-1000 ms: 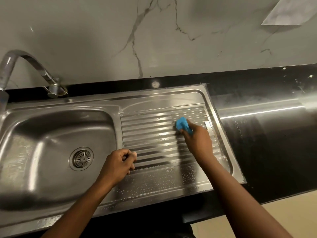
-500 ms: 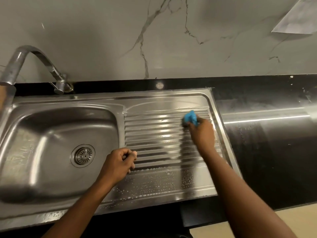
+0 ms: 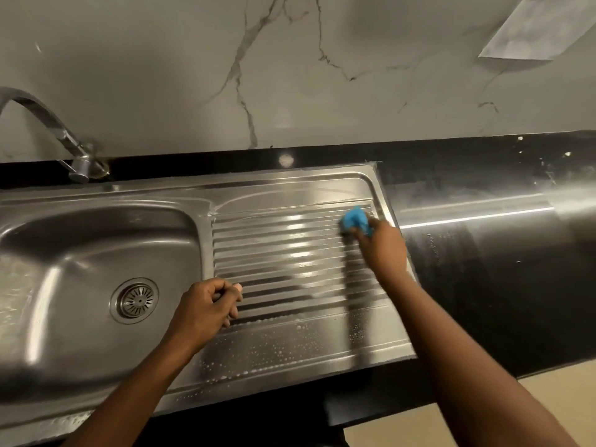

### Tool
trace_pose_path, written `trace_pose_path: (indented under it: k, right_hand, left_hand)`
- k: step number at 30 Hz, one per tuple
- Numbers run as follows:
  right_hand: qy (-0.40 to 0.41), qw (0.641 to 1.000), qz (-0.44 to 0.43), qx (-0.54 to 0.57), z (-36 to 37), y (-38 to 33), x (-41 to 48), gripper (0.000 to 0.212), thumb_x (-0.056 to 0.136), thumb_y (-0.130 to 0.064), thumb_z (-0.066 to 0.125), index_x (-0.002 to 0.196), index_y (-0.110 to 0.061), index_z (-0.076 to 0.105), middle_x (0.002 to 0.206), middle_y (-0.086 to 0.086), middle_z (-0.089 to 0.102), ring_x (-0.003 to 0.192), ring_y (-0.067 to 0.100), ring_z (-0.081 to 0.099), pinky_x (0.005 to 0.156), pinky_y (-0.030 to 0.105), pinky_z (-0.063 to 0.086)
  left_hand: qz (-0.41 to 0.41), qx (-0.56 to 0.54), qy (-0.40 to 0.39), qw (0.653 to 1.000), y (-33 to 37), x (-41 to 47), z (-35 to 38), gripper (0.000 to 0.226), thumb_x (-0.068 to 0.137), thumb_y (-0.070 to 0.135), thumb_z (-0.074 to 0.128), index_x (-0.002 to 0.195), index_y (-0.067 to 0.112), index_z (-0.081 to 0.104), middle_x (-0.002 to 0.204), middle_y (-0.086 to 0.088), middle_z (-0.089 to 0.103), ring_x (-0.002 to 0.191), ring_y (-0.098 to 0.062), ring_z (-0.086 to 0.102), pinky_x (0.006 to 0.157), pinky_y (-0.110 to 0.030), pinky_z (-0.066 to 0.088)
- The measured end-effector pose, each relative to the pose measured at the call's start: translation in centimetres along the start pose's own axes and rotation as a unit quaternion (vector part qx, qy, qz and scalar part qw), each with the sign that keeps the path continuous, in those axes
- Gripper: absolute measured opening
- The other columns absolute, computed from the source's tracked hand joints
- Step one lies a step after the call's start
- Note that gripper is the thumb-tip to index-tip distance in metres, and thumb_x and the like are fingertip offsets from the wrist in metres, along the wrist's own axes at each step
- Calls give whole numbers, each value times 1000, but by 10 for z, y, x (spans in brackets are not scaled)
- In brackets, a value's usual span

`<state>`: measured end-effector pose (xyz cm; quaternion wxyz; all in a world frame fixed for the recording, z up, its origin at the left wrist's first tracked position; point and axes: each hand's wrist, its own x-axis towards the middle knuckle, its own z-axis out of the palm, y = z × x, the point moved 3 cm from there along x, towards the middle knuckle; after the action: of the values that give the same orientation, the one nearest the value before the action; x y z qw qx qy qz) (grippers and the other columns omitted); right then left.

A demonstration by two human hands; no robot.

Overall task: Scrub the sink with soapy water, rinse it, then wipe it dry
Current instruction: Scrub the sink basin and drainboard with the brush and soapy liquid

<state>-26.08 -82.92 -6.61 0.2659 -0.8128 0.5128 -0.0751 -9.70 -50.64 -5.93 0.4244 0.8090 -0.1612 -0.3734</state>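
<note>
Scrubbing is judged the step in hand. Drainboard (image 3: 290, 246) of the sink (image 3: 64, 253) lies under both hands; right hand (image 3: 385, 250) grips a blue sponge (image 3: 354, 219) on its far corner, left hand (image 3: 203, 309) rests fisted, empty. Suds (image 3: 274, 356) bead nearside. Next: firm strokes along the ribs, then rinsing.

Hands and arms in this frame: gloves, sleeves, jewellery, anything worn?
Nothing worn that shows. The left hand and right hand are bare: no gloves, rings or watch visible. The left forearm and right forearm run bare to the frame's bottom edge; no sleeves in view.
</note>
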Motion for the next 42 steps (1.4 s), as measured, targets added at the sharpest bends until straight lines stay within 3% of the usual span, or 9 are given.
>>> trace_pose_path:
  k: [4, 7, 10, 22, 27, 31, 34, 37, 42]
  right_hand:
    - [40, 998, 54, 11, -21, 34, 18, 43, 97, -45, 69, 132, -20, 69, 95, -1, 71, 74, 11, 61, 57, 24, 41]
    - [44, 996, 72, 32, -13, 38, 8, 42, 97, -45, 68, 130, -20, 69, 100, 4, 74, 84, 21, 68, 73, 41, 59]
    - [52, 995, 79, 27, -8, 46, -4, 46, 96, -50, 68, 129, -19, 67, 102, 7, 74, 87, 24, 71, 77, 50, 62]
    - [48, 995, 53, 64, 4, -21, 118, 48, 96, -43, 70, 136, -16, 67, 119, 4, 75, 102, 22, 71, 78, 31, 51]
    - [3, 999, 29, 46, 4, -12, 87, 47, 97, -39, 71, 136, -13, 66, 116, 5, 75, 77, 5, 61, 62, 19, 45]
    - [32, 998, 38, 30, -4, 16, 54, 52, 97, -46, 69, 138, -15, 65, 115, 6, 76, 90, 17, 70, 74, 35, 59]
    - [36, 998, 39, 28, -9, 7, 79, 48, 97, -43, 70, 135, -15, 67, 112, 5, 77, 86, 18, 70, 67, 32, 54]
    - [38, 996, 41, 66, -3, -21, 106, 44, 97, -36, 71, 134, -13, 68, 114, 8, 76, 95, 23, 73, 78, 37, 59]
    - [-16, 994, -9, 107, 33, -57, 80, 39, 100, -36, 67, 134, -17, 64, 117, -1, 73, 89, 5, 67, 76, 24, 56]
  left_hand:
    - [1, 9, -14, 1000, -2, 3, 9, 29, 102, 33, 64, 81, 16, 75, 69, -7, 74, 56, -17, 65, 63, -33, 56]
    - [2, 3, -17, 1000, 0, 5, 14, 30, 103, 32, 64, 80, 15, 74, 68, -7, 74, 56, -16, 65, 62, -32, 55]
    - [6, -2, -22, 1000, 3, 7, 16, 30, 103, 32, 63, 80, 16, 75, 69, -6, 74, 56, -15, 66, 63, -30, 55]
    - [-1, -17, -9, 1000, 8, 8, 12, 27, 103, 31, 63, 83, 15, 74, 70, -7, 73, 56, -15, 65, 62, -28, 56]
    - [0, -20, -11, 1000, 10, 11, 12, 27, 103, 32, 63, 83, 16, 74, 70, -6, 73, 57, -15, 66, 61, -29, 56]
    - [4, -10, -17, 1000, 12, 16, 14, 27, 103, 30, 64, 81, 17, 74, 69, -5, 73, 56, -14, 66, 62, -30, 56]
    - [6, -2, -16, 1000, 13, 16, 14, 28, 102, 30, 64, 78, 20, 73, 70, -6, 74, 56, -13, 65, 62, -30, 56]
    - [11, -12, -14, 1000, 15, 16, 9, 27, 102, 31, 64, 77, 27, 73, 71, -6, 74, 57, -14, 66, 60, -28, 55]
    - [4, -4, -2, 1000, 15, 15, 8, 27, 102, 32, 65, 78, 22, 73, 70, -5, 74, 57, -14, 67, 63, -32, 56]
